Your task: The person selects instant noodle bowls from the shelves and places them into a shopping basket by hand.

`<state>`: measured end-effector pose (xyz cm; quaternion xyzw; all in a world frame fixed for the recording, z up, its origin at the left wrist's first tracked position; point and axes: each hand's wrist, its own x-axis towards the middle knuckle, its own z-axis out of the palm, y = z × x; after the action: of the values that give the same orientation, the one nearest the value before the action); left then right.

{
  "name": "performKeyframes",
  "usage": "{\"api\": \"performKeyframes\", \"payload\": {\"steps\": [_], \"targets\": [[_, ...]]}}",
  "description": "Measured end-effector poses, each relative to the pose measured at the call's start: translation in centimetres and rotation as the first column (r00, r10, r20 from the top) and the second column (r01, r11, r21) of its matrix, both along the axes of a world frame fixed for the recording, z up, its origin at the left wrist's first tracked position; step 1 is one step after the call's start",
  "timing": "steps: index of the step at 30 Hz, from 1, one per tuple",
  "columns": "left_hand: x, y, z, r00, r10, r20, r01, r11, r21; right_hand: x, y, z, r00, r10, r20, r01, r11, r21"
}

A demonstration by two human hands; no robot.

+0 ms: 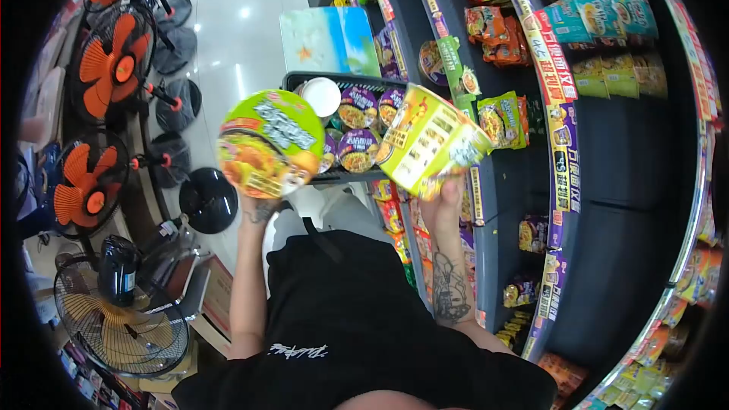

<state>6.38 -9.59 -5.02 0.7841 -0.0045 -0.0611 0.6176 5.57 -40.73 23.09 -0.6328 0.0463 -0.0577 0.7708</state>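
The left hand (257,203) grips 1 green-topped noodle tub (270,140) at its 12 o'clock; the right hand (446,196) grips 1 yellow noodle tub (431,143) at 11 o'clock.

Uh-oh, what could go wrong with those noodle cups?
The tilted cup is held by just the right hand, so it might slip and drop. The basket already holds several purple-lidded cups, so a cup falling on them might dent a lid.
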Motion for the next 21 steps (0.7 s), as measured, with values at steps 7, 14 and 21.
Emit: {"api": "performKeyframes", "payload": {"steps": [7, 14, 21], "targets": [[1.1, 5.7, 5.7, 0.972, 0.145, 0.183, -0.213, 0.874, 0.436, 2.4, -4.1, -11.0, 0.745, 0.085, -0.662, 0.224, 0.902, 0.368], [0.7, 4.1, 9.5, 0.963, 0.27, -0.014, -0.252, 0.914, 0.319, 9.9, -7.8, -18.5, 0.568, 0.458, -0.684, 0.112, 0.78, 0.615], [-1.3, -1.9, 12.5, 0.963, 0.271, -0.01, -0.251, 0.905, 0.343, 15.4, -9.1, -20.8, 0.401, 0.424, -0.812, 0.281, 0.787, 0.549]]}}
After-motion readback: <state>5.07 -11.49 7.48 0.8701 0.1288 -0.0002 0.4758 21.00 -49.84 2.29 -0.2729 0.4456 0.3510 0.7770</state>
